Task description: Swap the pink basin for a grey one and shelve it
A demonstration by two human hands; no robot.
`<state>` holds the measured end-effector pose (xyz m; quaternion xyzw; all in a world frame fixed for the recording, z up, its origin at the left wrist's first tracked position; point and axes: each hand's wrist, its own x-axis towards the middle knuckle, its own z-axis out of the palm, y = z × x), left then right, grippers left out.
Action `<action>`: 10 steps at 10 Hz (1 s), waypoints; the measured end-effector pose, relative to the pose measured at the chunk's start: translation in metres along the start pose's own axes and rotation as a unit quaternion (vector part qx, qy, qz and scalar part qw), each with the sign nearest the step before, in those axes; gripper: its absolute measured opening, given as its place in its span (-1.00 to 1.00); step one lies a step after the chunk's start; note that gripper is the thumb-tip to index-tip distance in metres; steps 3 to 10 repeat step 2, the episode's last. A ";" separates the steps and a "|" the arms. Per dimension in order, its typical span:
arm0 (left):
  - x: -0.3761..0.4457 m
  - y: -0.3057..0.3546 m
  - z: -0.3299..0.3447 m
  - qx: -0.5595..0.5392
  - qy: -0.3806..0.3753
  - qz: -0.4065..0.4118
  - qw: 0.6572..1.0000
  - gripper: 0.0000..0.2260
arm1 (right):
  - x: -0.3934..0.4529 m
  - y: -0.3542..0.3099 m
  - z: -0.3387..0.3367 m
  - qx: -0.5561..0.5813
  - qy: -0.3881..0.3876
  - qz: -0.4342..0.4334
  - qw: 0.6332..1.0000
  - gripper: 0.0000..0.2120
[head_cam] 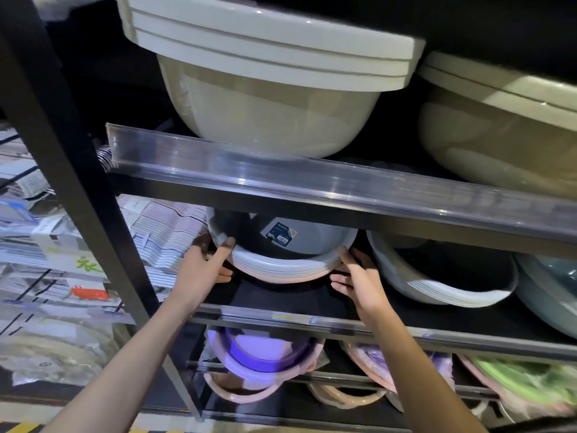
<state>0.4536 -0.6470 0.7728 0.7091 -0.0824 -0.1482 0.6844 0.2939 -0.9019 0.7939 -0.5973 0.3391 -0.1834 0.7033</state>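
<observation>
A tilted stack of grey basins leans on the middle shelf, a blue label on the top one's inside. A pink basin shows as a thin rim at the bottom of that stack. My left hand grips the stack's left rim, thumb over the edge. On the right side of the rim rests my right hand, fingers spread beneath and beside it.
The middle shelf's black board lies under the stack. Another grey stack leans to the right. Large beige basins fill the shelf above. Purple and pink basins sit below. A black upright post stands at left.
</observation>
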 end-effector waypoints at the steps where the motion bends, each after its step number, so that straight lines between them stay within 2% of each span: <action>1: -0.012 0.001 -0.006 0.100 0.052 0.024 0.993 -0.54 | -0.008 0.005 -0.006 -0.072 0.031 -0.026 0.997 -0.48; 2: -0.024 0.011 -0.012 0.228 0.040 0.054 0.971 -0.56 | -0.023 0.000 -0.013 -0.214 0.067 -0.048 0.973 -0.39; 10: -0.024 0.011 -0.012 0.228 0.040 0.054 0.971 -0.56 | -0.023 0.000 -0.013 -0.214 0.067 -0.048 0.973 -0.39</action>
